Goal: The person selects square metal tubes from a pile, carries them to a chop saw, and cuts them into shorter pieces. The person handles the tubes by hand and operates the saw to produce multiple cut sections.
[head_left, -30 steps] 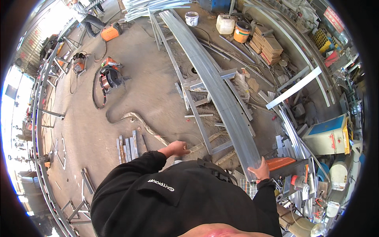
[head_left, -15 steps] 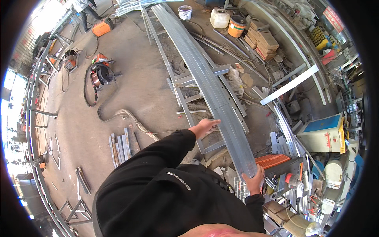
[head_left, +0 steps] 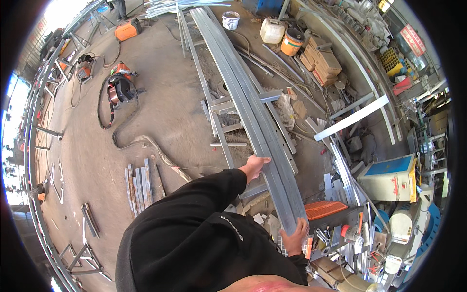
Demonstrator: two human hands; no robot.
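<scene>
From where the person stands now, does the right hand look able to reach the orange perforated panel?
Probably yes. The orange perforated panel lies just beside the right hand, with nothing visible between them, though that hand would likely need to leave the end of the long metal profiles.

A grey-brown, dusty floor [head_left: 160,97] spreads wide and catches the light unevenly. Strong white light [head_left: 61,17] glares beyond its far left corner. A long grey metal frame [head_left: 48,132] follows its left edge; near its right edge stands a boxy cream cabinet [head_left: 382,187] with a blue top. A rectangular red-and-white sign [head_left: 412,41] shows past the far right corner.
</scene>
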